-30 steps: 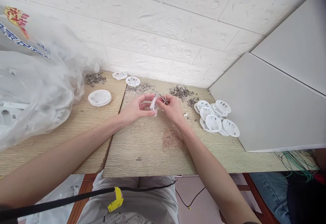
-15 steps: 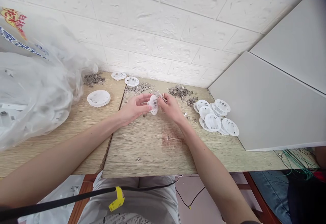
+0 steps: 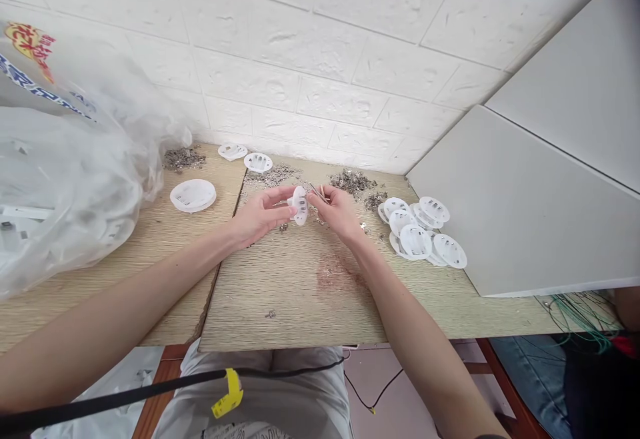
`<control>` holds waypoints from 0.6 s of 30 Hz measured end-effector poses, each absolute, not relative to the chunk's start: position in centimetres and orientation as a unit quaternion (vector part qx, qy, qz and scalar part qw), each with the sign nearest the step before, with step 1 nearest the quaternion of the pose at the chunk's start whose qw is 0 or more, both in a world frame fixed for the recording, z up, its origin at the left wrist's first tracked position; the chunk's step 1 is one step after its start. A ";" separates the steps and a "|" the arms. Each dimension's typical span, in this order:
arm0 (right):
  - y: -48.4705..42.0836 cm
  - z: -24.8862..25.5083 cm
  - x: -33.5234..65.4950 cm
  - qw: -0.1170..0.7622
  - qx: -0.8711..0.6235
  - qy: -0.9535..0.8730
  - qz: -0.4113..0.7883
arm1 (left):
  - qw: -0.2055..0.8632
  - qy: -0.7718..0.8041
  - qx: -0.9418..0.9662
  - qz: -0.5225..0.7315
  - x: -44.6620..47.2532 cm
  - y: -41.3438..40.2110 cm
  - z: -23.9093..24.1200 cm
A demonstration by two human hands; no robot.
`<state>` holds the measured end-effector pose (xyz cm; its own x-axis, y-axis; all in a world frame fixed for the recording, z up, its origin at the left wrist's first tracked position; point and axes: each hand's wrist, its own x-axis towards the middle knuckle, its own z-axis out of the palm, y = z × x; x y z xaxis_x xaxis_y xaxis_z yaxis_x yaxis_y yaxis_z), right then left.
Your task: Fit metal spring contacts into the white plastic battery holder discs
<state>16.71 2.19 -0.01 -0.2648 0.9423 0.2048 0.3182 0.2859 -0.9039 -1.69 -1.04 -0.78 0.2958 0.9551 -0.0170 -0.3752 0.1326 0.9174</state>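
My left hand [image 3: 261, 214] pinches a small round white plastic disc [image 3: 300, 204] on edge, just above the wooden table [image 3: 280, 292]. My right hand [image 3: 339, 212] is closed on thin metal tweezers [image 3: 319, 192] whose tips point at the disc. The two hands nearly touch. Small loose metal clips [image 3: 283, 227] lie on the table under them.
A pile of several white discs [image 3: 423, 231] lies to the right, next to a grey panel [image 3: 525, 212]. Heaps of metal clips [image 3: 353, 180] line the back by the wall. A large clear plastic bag [image 3: 60, 179] fills the left, with white discs [image 3: 193, 195] beside it.
The disc in my left hand has turned from a tilted, folded look to standing on edge. Both hands shifted slightly up and back; the tweezers stay at the disc.
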 end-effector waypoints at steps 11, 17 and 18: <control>1.4 -0.3 15.4 0.423 -0.527 -0.671 0.307 | 0.643 0.348 0.486 0.478 -1.5 -1.1 -1.1; 1.2 -0.5 15.4 0.430 -0.521 -0.631 0.380 | 0.638 0.361 0.479 0.483 -1.5 -1.0 -1.3; 1.2 -0.5 15.4 0.434 -0.519 -0.629 0.382 | 0.638 0.363 0.475 0.485 -1.5 -1.0 -1.3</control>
<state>15.37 1.23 -0.51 -0.0831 0.9853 0.1492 0.3213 0.1682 -0.9319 -1.49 -1.00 -1.33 0.2662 0.9639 -0.0026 -0.2741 0.0783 0.9585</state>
